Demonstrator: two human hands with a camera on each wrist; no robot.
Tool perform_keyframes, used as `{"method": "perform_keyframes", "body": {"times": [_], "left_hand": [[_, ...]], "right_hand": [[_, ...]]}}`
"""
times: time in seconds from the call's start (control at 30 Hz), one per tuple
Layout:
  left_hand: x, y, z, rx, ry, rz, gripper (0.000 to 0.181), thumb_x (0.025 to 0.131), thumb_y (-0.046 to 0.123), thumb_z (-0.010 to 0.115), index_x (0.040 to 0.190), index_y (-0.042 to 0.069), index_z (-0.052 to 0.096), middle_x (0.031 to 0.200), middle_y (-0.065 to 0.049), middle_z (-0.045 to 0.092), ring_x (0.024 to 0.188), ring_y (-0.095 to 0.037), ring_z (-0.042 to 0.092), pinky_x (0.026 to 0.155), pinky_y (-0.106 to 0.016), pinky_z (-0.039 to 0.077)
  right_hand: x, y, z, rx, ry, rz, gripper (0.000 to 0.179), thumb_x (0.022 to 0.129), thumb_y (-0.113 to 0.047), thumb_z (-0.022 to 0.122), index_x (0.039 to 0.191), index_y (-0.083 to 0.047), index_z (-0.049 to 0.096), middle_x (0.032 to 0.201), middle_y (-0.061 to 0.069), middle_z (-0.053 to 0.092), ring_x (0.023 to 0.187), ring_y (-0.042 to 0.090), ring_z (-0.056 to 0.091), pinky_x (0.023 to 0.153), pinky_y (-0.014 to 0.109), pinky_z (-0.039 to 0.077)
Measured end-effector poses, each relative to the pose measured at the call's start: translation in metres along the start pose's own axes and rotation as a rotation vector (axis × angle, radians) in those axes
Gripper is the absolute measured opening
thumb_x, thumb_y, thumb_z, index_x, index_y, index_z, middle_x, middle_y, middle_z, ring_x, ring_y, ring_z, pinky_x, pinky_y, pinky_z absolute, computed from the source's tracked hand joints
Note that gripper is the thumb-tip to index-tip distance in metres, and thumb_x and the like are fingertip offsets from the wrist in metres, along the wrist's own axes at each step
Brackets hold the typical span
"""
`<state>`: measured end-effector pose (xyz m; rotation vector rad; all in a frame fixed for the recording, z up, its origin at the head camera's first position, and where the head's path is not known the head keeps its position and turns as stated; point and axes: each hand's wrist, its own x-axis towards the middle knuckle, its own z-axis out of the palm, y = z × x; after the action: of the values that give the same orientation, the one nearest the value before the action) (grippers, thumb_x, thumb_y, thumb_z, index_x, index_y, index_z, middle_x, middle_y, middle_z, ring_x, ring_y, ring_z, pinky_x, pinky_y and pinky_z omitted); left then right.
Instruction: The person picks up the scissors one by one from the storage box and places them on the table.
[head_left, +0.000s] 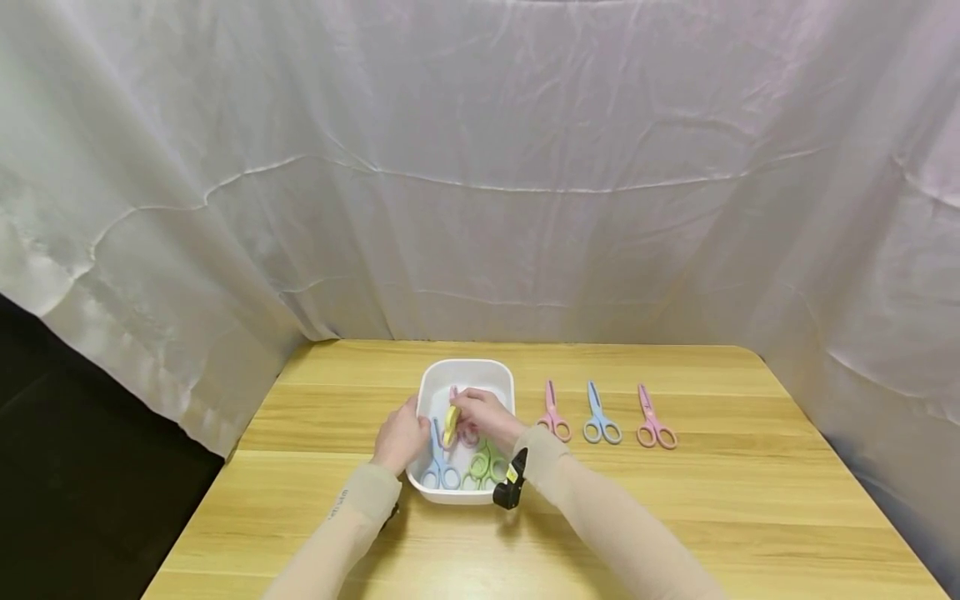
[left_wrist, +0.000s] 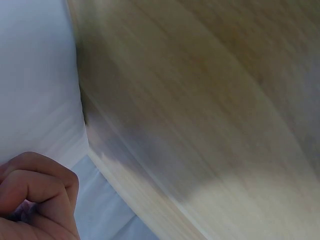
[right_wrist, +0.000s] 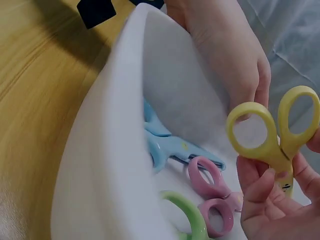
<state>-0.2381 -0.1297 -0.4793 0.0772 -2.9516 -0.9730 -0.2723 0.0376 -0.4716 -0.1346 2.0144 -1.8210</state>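
A white plastic bin [head_left: 459, 497] stands on the table in front of me. My left hand [head_left: 402, 435] grips its left rim, thumb over the edge; the left wrist view catches the curled fingers [left_wrist: 37, 187] beside a white surface. Over the bin, my right hand [head_left: 487, 412] pinches a pair of yellow scissors [right_wrist: 278, 153] near the pivot, handle loops upward in the right wrist view; the hand hides much of the blades. Below lie blue scissors [right_wrist: 175, 146], pink scissors [right_wrist: 218, 190] and green scissors [right_wrist: 196, 217], the green partly cut off by the frame.
Right of the bin, three scissors lie in a row, blades pointing away: pink scissors [head_left: 551, 410], blue scissors [head_left: 596, 412] and another pink pair [head_left: 648, 414]. The wooden table [head_left: 720, 492] meets a pale curtain [head_left: 540, 250] behind. A black camera [head_left: 507, 493] sits on the right wrist.
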Motion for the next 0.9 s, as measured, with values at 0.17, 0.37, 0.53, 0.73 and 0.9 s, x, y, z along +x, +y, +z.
{"method": "perform_keyframes", "body": {"times": [0.17,0.37,0.53,0.73,0.9], "left_hand": [[0.0001,-0.0005,-0.0001,0.006,0.006,0.004,0.051,0.095,0.012,0.052,0.143,-0.004,0.049,0.123,-0.032,0.066,0.101,-0.046,0.070,0.083,-0.054,0.062],[-0.0008,0.0000,-0.0005,0.007,0.005,0.010,0.051,0.095,0.013,0.052,0.143,-0.003,0.049,0.122,-0.032,0.066,0.102,-0.047,0.069,0.085,-0.055,0.061],[-0.0007,0.0000,0.0000,0.013,0.010,0.010,0.050,0.095,0.012,0.053,0.141,-0.003,0.051,0.122,-0.031,0.067,0.102,-0.047,0.069,0.086,-0.055,0.061],[0.0005,-0.0010,0.0000,0.009,0.025,0.022,0.048,0.094,0.012,0.053,0.140,-0.004,0.052,0.121,-0.031,0.067,0.103,-0.046,0.069,0.086,-0.055,0.061],[0.0006,-0.0014,0.0004,0.005,0.024,0.025,0.049,0.094,0.011,0.053,0.140,-0.003,0.052,0.122,-0.031,0.067,0.104,-0.046,0.069,0.086,-0.055,0.061]], "right_hand": [[0.0008,0.0010,-0.0009,0.085,-0.048,0.011,0.021,0.099,-0.014,0.052,0.109,0.003,0.056,0.076,-0.001,0.060,0.062,0.007,0.052,0.059,0.020,0.039],[-0.0013,0.0024,0.0000,0.116,-0.021,-0.005,0.026,0.097,-0.006,0.050,0.115,0.013,0.055,0.088,0.002,0.058,0.072,0.007,0.057,0.064,0.016,0.046],[-0.0028,0.0023,0.0016,0.137,0.013,-0.046,0.022,0.096,-0.003,0.053,0.113,0.012,0.055,0.103,0.007,0.058,0.080,0.008,0.058,0.069,0.014,0.051],[-0.0045,0.0032,0.0021,0.108,0.031,-0.098,0.017,0.095,-0.004,0.055,0.109,0.006,0.055,0.112,0.010,0.062,0.076,0.007,0.055,0.064,0.015,0.047],[-0.0088,0.0027,0.0008,0.084,0.029,-0.106,0.034,0.096,-0.008,0.055,0.129,0.001,0.048,0.099,0.008,0.069,0.075,0.009,0.059,0.065,0.019,0.048]]}}
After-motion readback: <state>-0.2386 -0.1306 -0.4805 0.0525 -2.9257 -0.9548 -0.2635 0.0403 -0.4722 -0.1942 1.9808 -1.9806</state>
